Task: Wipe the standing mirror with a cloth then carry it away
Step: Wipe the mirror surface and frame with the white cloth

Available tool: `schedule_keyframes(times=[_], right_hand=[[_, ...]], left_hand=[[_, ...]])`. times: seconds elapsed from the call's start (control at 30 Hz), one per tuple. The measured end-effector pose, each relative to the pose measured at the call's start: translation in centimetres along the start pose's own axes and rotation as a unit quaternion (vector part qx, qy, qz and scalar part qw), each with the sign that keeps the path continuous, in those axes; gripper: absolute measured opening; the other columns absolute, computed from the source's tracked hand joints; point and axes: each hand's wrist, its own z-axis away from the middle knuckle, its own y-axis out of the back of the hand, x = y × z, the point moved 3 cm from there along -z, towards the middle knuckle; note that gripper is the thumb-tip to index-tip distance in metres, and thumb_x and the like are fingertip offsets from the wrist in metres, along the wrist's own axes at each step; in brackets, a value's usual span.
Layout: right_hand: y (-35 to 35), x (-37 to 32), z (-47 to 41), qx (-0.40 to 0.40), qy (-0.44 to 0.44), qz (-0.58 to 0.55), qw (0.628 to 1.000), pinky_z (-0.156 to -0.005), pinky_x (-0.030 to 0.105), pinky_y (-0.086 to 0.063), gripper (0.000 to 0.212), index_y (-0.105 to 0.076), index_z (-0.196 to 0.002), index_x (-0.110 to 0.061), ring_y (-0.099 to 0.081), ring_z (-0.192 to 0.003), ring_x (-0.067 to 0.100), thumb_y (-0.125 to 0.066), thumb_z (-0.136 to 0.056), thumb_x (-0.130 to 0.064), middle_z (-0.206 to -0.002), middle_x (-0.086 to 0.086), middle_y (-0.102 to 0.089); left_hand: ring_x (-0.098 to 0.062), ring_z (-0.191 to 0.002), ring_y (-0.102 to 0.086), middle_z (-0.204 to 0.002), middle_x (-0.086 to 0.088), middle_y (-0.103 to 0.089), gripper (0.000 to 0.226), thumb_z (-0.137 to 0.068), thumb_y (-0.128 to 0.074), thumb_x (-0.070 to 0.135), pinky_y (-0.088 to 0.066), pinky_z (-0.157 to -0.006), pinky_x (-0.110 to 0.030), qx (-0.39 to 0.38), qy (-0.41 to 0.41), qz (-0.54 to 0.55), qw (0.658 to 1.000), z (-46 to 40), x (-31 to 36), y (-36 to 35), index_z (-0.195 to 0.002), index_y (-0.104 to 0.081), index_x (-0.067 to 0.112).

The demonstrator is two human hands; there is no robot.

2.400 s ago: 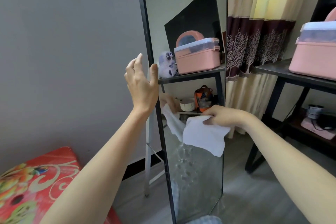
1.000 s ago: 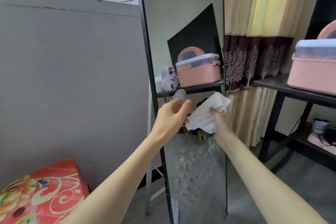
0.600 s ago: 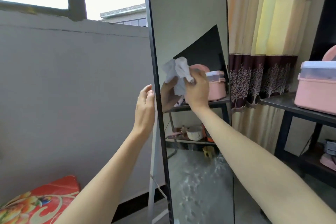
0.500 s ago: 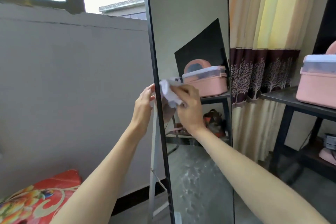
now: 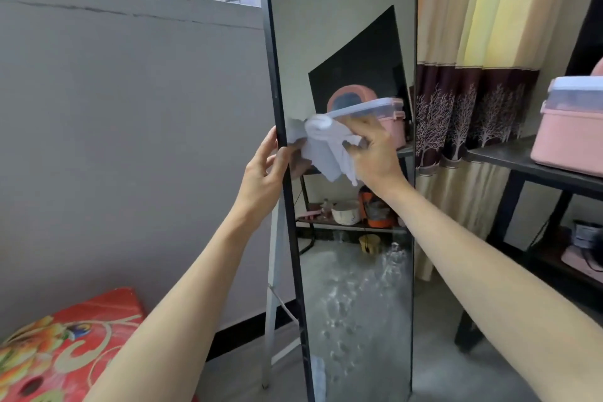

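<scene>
The standing mirror [image 5: 346, 42] is upright on the floor between grey wall and curtain, its long axis vertical, glass faced toward the camera. Its left frame edge is gripped by the left hand [image 5: 262, 170]; the white cloth [image 5: 326, 147] is bunched and pressed to the glass under the right hand [image 5: 375, 153]. Overlapping strokes and firm bracing are advised; the smeared lower glass is unwiped.
</scene>
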Motion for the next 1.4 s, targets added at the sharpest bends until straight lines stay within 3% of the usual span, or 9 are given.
schedule_keyframes(times=[0.2,0.37,0.53,0.67,0.8,1.0,1.1,1.23,1.4], right_hand=[[-4.7,1.6,7.2,-0.016,0.104,0.073,0.992,-0.086,0.018,-0.043,0.032,-0.069,-0.104,-0.007,-0.051,-0.095,0.013,-0.062,-0.077,0.008,-0.098,0.018,-0.062],[-5.9,6.4,17.5,-0.202,0.106,0.189,0.955,-0.087,0.046,-0.046,0.036,-0.072,-0.09,-0.018,-0.058,-0.102,0.034,-0.066,-0.067,0.009,-0.105,0.006,-0.067],[-3.4,9.0,18.9,-0.404,-0.053,0.227,0.885,-0.098,0.035,-0.034,0.041,-0.067,-0.109,-0.028,-0.05,-0.109,0.021,-0.053,-0.083,0.001,-0.115,0.002,-0.059],[-0.8,5.1,14.5,-0.126,0.027,0.149,0.98,-0.066,0.052,-0.051,0.029,-0.07,-0.1,-0.001,-0.06,-0.078,0.038,-0.059,-0.074,0.007,-0.083,0.023,-0.066],[-1.4,3.2,12.7,0.079,0.074,0.167,0.98,-0.063,0.036,-0.05,0.036,-0.069,-0.103,-0.005,-0.059,-0.079,0.034,-0.06,-0.071,0.01,-0.085,0.019,-0.065],[-7.7,9.4,25.0,-0.295,-0.037,0.189,0.936,-0.094,0.034,-0.043,0.031,-0.069,-0.102,-0.021,-0.045,-0.117,0.029,-0.055,-0.084,0.001,-0.118,0.008,-0.058],[-6.9,12.7,28.3,-0.423,-0.115,0.188,0.879,-0.084,0.026,-0.036,0.036,-0.067,-0.108,-0.021,-0.046,-0.112,0.024,-0.045,-0.087,-0.002,-0.118,0.007,-0.054],[-4.8,12.1,24.3,-0.32,-0.122,0.177,0.923,-0.076,0.027,-0.035,0.038,-0.07,-0.104,-0.02,-0.05,-0.098,0.026,-0.056,-0.08,0.006,-0.097,0.006,-0.055],[-1.5,8.2,16.1,0.059,-0.007,0.149,0.987,-0.072,0.039,-0.046,0.026,-0.069,-0.096,0.001,-0.055,-0.087,0.034,-0.058,-0.073,0.007,-0.093,0.025,-0.06]], left_hand=[[0.003,-0.117,-0.044,-0.133,0.017,-0.044,0.046,-0.097,-0.043,0.024,-0.034,-0.108,-0.029,0.007,0.055,0.04,0.998,-0.2,-1.0,0.6,-0.142,-0.03,0.025],[-0.006,-0.127,-0.036,-0.139,0.011,-0.036,0.045,-0.096,-0.046,0.023,-0.031,-0.106,-0.02,0.061,0.039,0.006,0.997,0.6,-1.5,0.7,-0.139,-0.034,0.025],[-0.005,-0.102,-0.049,-0.117,0.003,-0.045,0.041,-0.093,-0.052,0.02,-0.041,-0.082,-0.011,0.116,0.04,-0.035,0.992,3.2,-2.8,-0.1,-0.133,-0.043,0.023],[-0.004,-0.075,-0.053,-0.088,0.006,-0.057,0.037,-0.093,-0.052,0.017,-0.044,-0.07,-0.008,0.091,0.069,-0.012,0.993,4.8,-4.0,-1.2,-0.129,-0.047,0.019],[-0.008,-0.074,-0.054,-0.088,0.001,-0.058,0.029,-0.094,-0.05,0.016,-0.046,-0.072,-0.018,0.083,0.065,0.009,0.994,5.3,-4.1,-1.9,-0.12,-0.048,0.027],[-0.012,-0.09,-0.052,-0.117,-0.012,-0.057,0.044,-0.097,-0.044,0.016,-0.042,-0.083,-0.013,0.069,0.086,-0.031,0.993,6.2,-5.4,-2.0,-0.139,-0.036,0.013],[-0.016,-0.113,-0.052,-0.13,-0.011,-0.052,0.044,-0.097,-0.041,0.015,-0.041,-0.099,-0.02,0.065,0.092,-0.019,0.993,6.3,-5.6,-1.9,-0.141,-0.033,0.013],[-0.026,-0.127,-0.044,-0.136,-0.018,-0.047,0.045,-0.097,-0.042,0.015,-0.034,-0.108,-0.037,0.068,0.102,0.0,0.992,6.4,-6.0,-1.6,-0.141,-0.033,0.012],[-0.029,-0.111,-0.054,-0.12,-0.019,-0.057,0.044,-0.097,-0.041,0.016,-0.041,-0.101,-0.04,0.08,0.097,0.002,0.992,6.4,-6.5,-2.0,-0.14,-0.033,0.009]])
